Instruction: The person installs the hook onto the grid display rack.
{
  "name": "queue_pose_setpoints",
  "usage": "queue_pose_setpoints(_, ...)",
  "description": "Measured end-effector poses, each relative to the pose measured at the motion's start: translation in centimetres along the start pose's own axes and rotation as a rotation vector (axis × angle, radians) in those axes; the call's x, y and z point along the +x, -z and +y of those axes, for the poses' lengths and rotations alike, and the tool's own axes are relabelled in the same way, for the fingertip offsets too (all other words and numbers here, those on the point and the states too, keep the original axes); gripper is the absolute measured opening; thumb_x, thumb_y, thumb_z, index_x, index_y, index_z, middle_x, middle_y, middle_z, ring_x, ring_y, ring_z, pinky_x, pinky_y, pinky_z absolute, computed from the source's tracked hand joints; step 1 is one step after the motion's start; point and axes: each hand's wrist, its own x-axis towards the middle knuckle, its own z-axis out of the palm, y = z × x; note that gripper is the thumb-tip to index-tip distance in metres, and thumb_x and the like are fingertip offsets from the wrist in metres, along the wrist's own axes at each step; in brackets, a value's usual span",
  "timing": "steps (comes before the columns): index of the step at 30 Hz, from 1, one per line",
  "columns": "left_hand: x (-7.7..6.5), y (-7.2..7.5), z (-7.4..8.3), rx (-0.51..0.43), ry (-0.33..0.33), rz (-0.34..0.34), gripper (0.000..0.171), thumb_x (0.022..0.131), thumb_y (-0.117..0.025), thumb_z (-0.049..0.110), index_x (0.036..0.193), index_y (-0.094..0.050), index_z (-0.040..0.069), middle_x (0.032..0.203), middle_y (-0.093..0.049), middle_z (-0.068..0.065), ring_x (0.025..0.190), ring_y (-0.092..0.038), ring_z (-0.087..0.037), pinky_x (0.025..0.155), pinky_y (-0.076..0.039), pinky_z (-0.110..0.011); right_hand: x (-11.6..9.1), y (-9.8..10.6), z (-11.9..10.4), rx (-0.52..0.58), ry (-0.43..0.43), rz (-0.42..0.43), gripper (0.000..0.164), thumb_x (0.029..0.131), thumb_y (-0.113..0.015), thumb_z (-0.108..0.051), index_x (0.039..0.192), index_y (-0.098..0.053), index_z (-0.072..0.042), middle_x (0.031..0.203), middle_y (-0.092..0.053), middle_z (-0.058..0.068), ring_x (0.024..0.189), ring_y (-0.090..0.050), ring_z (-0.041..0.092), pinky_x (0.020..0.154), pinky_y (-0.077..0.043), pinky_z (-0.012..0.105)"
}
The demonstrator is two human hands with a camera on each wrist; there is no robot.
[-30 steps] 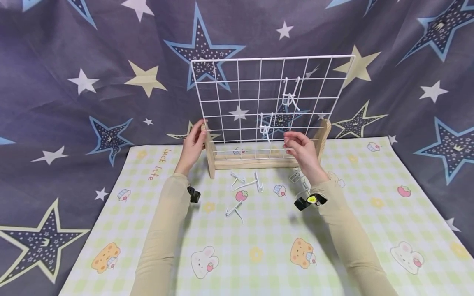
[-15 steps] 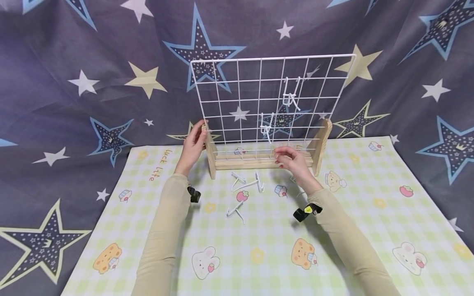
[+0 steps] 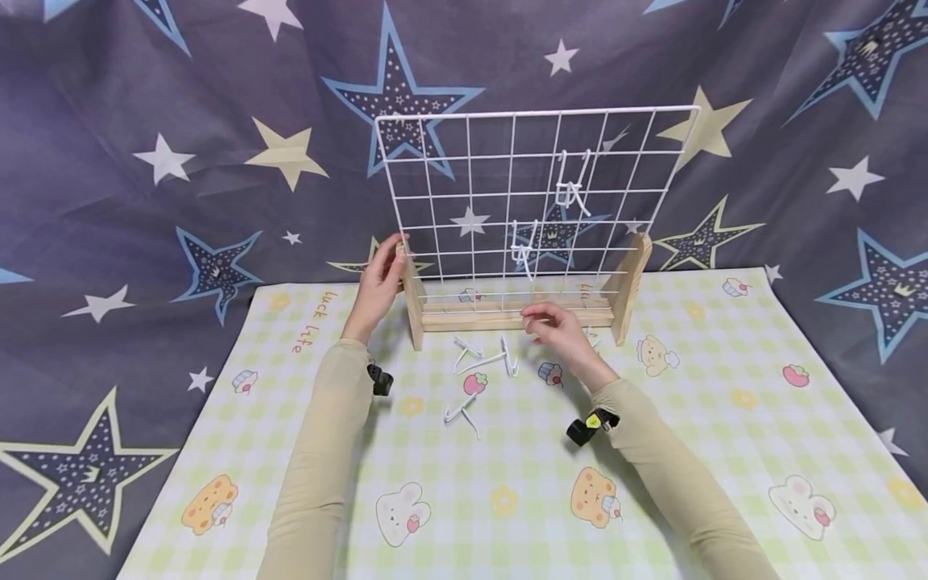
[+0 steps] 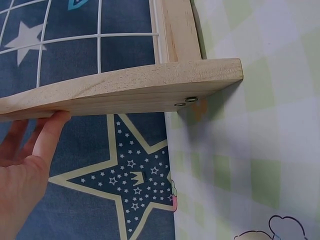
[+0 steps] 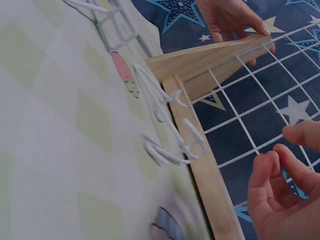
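Note:
My left hand grips the left wooden side piece of a white wire grid rack. In the left wrist view its thumb lies against the wood's outer face. My right hand hovers low before the rack's base bar, fingers loosely bent. Nothing shows between its fingertips in the right wrist view. One white double-prong hook hangs high on the grid, right of centre. A second hook hangs lower, near the middle.
Loose white hooks lie on the checked tablecloth in front of the rack, one of them nearest the front. More white wire shows partly hidden behind my right hand. A star-patterned curtain hangs close behind the rack.
My right hand has moved down and left, from in front of the grid's lower right to near the base bar. The left hand stays on the side piece.

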Motion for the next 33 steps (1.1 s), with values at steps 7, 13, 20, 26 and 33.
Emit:
queue_pose_setpoints(7, 0.0, -0.1, -0.1, 0.002, 0.004, -0.003, 0.041, 0.104, -0.044, 0.013, 0.143, -0.041, 0.003, 0.131, -0.051, -0.030, 0.111, -0.055, -0.034, 0.084, -0.054, -0.048, -0.3, -1.8, 0.5, -0.077, -0.005, -0.070, 0.029, 0.087, -0.059, 0.008, 0.116, -0.058, 0.015, 0.112, -0.060, 0.031, 0.091, -0.059, 0.023, 0.081, -0.049, 0.028)
queue_pose_setpoints(13, -0.1, -0.1, -0.1, 0.009, 0.001, 0.002, 0.041, 0.104, -0.045, 0.013, 0.143, -0.041, 0.002, 0.130, -0.051, -0.031, 0.111, -0.055, -0.036, 0.083, -0.054, -0.049, -1.2, -3.3, -2.1, -0.180, 0.007, -0.105, 0.029, 0.086, -0.061, 0.009, 0.114, -0.057, 0.016, 0.113, -0.057, 0.033, 0.104, -0.053, 0.043, 0.096, -0.043, 0.045)
queue_pose_setpoints(20, 0.1, 0.0, -0.2, 0.007, 0.003, 0.002, 0.041, 0.104, -0.045, 0.014, 0.143, -0.043, 0.005, 0.130, -0.051, -0.031, 0.109, -0.056, -0.033, 0.083, -0.054, -0.049, -0.1, -3.5, 1.3, -0.299, 0.064, -0.198, 0.029, 0.084, -0.064, 0.004, 0.113, -0.062, 0.009, 0.122, -0.058, 0.024, 0.103, -0.056, 0.040, 0.094, -0.045, 0.049)
queue_pose_setpoints(26, 0.1, -0.2, -0.1, 0.011, -0.004, 0.002, 0.040, 0.104, -0.045, 0.014, 0.143, -0.043, 0.004, 0.129, -0.052, -0.031, 0.107, -0.057, -0.029, 0.082, -0.055, -0.048, 0.0, -2.7, 2.2, -0.346, 0.045, -0.245, 0.033, 0.085, -0.064, 0.003, 0.117, -0.061, 0.008, 0.128, -0.055, 0.022, 0.106, -0.056, 0.038, 0.097, -0.046, 0.046)
queue_pose_setpoints(33, 0.0, 0.0, 0.0, -0.003, -0.005, 0.002, 0.040, 0.104, -0.045, 0.012, 0.143, -0.042, 0.003, 0.129, -0.051, -0.032, 0.111, -0.055, -0.038, 0.083, -0.054, -0.050, -0.2, -1.6, 2.6, -0.398, 0.034, -0.211, 0.033, 0.083, -0.064, 0.005, 0.114, -0.059, 0.013, 0.123, -0.054, 0.027, 0.107, -0.053, 0.040, 0.098, -0.043, 0.049)
